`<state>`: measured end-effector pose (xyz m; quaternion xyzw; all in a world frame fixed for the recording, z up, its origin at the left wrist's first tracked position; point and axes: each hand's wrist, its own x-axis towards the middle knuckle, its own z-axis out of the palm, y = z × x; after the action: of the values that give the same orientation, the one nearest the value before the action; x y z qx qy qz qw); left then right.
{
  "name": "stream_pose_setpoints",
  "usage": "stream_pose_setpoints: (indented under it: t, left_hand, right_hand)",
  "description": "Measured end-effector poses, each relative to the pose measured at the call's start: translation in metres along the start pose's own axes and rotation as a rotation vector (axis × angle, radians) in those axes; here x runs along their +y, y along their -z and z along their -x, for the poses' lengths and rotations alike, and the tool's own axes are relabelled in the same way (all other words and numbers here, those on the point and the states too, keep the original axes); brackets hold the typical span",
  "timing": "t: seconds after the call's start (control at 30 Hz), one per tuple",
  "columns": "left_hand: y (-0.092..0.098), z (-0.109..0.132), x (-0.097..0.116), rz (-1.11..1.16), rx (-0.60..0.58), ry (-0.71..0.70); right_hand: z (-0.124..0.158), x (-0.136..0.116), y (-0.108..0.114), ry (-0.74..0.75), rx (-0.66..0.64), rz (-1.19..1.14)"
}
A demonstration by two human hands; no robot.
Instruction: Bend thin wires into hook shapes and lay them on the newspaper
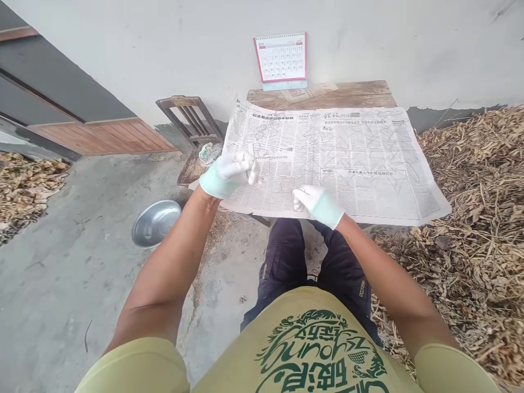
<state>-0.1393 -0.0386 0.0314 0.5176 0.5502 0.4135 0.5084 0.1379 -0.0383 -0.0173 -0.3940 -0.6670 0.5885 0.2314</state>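
Left hand (241, 166): fingers together, contents unclear
Right hand (309, 201): seemingly pinching dark strand (303, 191)
Newspaper (356, 210), near side: likely strand-handling; next needs delicacy

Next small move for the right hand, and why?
Probably lower the right hand and lay its thin dark strand on the newspaper: the hand seems to pinch it over the near part of the sheet, and what look like similar strands lie spread across the print.
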Motion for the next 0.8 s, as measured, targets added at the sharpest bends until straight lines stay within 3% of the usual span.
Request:
stream_pose_setpoints:
  t: [0.1,0.3,0.57,0.8]
  left_hand:
    - [-0.005,0.000,-0.004,-0.008,-0.074,0.017]
    - [-0.016,0.001,-0.002,-0.099,-0.375,-0.170]
    - [-0.024,-0.001,-0.005,-0.114,-0.404,-0.268]
    - [-0.040,-0.002,-0.016,-0.046,-0.370,-0.280]
  right_hand:
    - [0.006,-0.004,0.002,0.001,0.056,0.160]
    - [0.010,-0.008,0.003,0.006,0.159,0.500]
    - [-0.001,-0.001,0.002,-0.077,0.136,0.717]
    - [-0.009,0.013,0.000,-0.102,0.133,0.665]
